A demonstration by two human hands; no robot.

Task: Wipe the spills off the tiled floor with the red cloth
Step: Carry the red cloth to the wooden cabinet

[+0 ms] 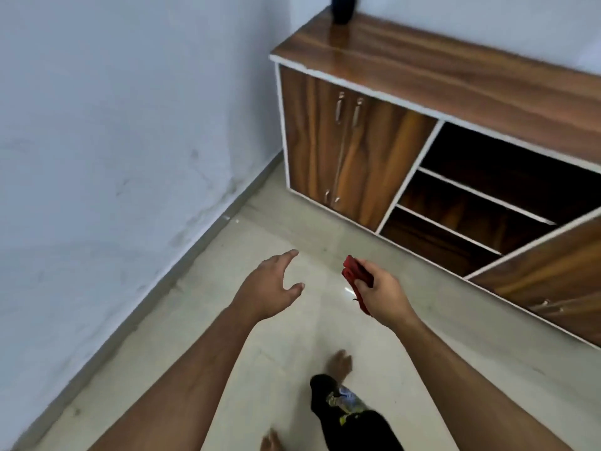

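Standing over the tiled floor (286,346), both arms out in front. Right hand (382,292) clamped round the red cloth (357,277), cloth bunched and folded, its long axis running from about eleven o'clock down to five o'clock through the fist, a loose tail hanging below the palm. Left hand (271,288) spread wide, fingers curled but gripping nothing, hovering at nine o'clock from the cloth, close beside yet apart.

Looking for the spill now: a faint glossy streak (348,292) on the tile showing just left of the right hand, lower in the air than the cloth by the look of it, though too washed out to call with certainty. A few pale specks (236,220) up at eleven o'clock near the skirting, well apart from both hands. Wooden cabinet (406,151) sitting off at one o'clock, bare foot (340,362) planted at six.

Cloth well clear of the floor, wiping not yet begun. Right hand plainly the nearer one to that sheen; likely a crouch and a drop straight down, cloth flattened against the tile.
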